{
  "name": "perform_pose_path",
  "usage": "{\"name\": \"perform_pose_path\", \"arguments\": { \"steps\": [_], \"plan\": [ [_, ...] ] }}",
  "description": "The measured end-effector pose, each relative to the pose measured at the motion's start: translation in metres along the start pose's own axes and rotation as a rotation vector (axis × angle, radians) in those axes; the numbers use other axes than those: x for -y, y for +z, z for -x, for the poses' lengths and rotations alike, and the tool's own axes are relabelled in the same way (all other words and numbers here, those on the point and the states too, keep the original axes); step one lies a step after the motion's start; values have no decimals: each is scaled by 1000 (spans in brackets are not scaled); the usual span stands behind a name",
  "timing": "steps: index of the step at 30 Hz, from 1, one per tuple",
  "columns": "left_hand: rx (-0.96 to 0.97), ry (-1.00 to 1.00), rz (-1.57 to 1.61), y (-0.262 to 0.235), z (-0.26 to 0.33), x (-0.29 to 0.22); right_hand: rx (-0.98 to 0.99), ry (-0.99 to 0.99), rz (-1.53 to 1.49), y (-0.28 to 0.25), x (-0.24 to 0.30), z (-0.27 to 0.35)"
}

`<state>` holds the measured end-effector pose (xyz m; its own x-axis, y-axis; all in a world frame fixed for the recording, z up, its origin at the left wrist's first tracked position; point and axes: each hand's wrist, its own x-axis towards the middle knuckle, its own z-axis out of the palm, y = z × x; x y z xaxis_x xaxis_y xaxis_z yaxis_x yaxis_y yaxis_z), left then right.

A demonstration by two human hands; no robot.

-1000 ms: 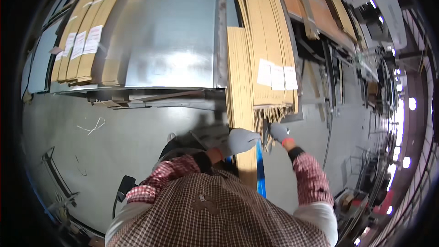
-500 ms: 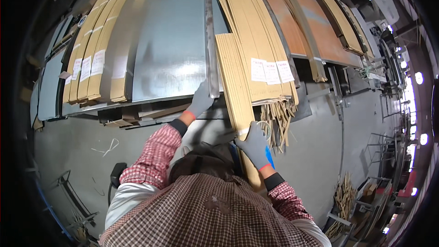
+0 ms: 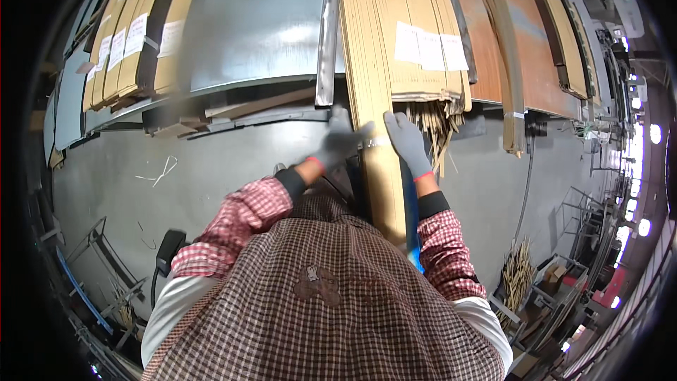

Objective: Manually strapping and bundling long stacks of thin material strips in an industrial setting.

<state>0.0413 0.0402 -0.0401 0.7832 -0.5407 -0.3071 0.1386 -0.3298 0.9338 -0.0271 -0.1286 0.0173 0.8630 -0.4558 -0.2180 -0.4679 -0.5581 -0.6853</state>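
Note:
A long stack of tan cardboard strips (image 3: 384, 187) runs from the table toward my body, jutting past the table edge. A thin, shiny band (image 3: 376, 142) crosses it. My left hand (image 3: 340, 142), in a grey glove and slightly blurred, is at the left side of the stack with its fingers apart, the tips near the band. My right hand (image 3: 409, 144), also gloved in grey, lies along the stack's right side, fingers stretched out. Left of the stack, a dark metal bar (image 3: 329, 35) lies on the grey sheet-metal top (image 3: 254, 21), its end beyond my left hand.
Labelled cardboard stacks (image 3: 427, 14) lie right of the strips, with loose thin offcuts (image 3: 438, 127) hanging beneath. More strapped stacks (image 3: 130, 28) lie far left. An orange-brown sheet (image 3: 525, 35) spreads right. A cart with thin strips (image 3: 518, 275) stands lower right.
My left hand has come off the metal bar's end and moved right to the stack. My right hand has slid forward along the stack and its fingers have straightened. The view has shifted.

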Motion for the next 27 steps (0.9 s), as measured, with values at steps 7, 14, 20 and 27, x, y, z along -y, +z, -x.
{"name": "perform_pose_path", "arguments": {
  "steps": [7,14,20,27],
  "plan": [
    [211,73,107,20,80,-22,770,415,25,-55,-10,54],
    [346,-59,-301,38,65,19,279,-601,496,-6,-49,35],
    [154,-29,36,25,65,-29,397,-123,34,-28,-35,61],
    [71,-36,-280,-1,65,-52,522,-173,204,-76,11,34]
  ]
}}
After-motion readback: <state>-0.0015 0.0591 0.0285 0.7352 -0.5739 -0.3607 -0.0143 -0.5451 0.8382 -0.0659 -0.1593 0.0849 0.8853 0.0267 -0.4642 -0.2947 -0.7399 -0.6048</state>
